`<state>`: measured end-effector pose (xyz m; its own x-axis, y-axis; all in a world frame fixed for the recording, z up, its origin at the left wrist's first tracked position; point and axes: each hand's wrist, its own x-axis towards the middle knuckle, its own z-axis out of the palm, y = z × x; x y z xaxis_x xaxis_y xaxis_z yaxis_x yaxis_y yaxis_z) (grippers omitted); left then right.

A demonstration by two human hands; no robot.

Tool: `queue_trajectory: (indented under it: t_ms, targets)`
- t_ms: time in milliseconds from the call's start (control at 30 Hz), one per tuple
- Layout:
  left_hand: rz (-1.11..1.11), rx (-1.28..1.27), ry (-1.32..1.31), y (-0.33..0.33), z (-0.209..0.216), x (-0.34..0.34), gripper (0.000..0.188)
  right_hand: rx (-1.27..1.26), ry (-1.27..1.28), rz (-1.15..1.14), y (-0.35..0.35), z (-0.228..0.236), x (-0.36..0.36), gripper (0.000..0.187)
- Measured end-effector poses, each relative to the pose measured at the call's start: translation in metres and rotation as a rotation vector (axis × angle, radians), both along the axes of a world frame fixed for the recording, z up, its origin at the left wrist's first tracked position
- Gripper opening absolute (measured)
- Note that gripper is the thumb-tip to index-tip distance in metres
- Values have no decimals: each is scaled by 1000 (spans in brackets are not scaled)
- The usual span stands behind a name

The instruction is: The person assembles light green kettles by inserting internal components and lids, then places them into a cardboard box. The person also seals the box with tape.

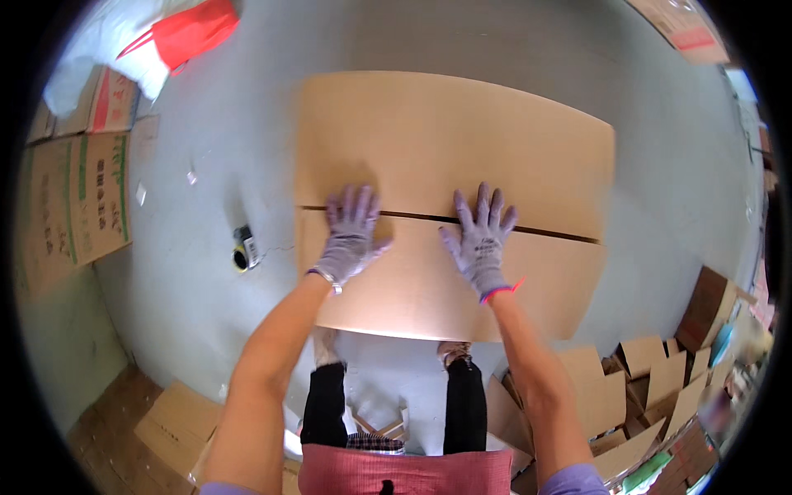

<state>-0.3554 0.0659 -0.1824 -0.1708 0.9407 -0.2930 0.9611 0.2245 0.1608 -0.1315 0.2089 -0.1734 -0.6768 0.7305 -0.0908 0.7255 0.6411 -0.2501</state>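
In front of me a large brown cardboard box [445,124] stands on the floor with its two long flaps folded in. A narrow dark gap runs between the flaps from left to right. My left hand [352,235], in a grey-purple glove, lies flat on the left part of the flaps with fingers spread across the gap. My right hand [480,239], gloved the same way, rests flat right of the middle, its spread fingertips past the gap. Neither hand holds anything. On the floor left of the box is a small dark tape dispenser or roll [245,249], its exact kind unclear.
Printed cartons [87,198] stack at the left, with a red bag [194,35] on pale plastic behind. Several opened cartons [652,375] crowd the lower right. A flattened cardboard piece [177,425] lies lower left. Another carton [681,29] sits at the far right.
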Motion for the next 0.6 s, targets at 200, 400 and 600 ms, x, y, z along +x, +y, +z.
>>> queue_trajectory:
  t_ms: [200,400,600]
  targets:
    - [61,356,-193,-10,9,-26,78,200,11,45,6,-34,5,68]
    - [1008,423,-298,-234,-57,-162,59,260,28,91,14,-35,4,70]
    - [1310,136,-373,-325,-187,-249,48,317,7,106,11,-30,11,70]
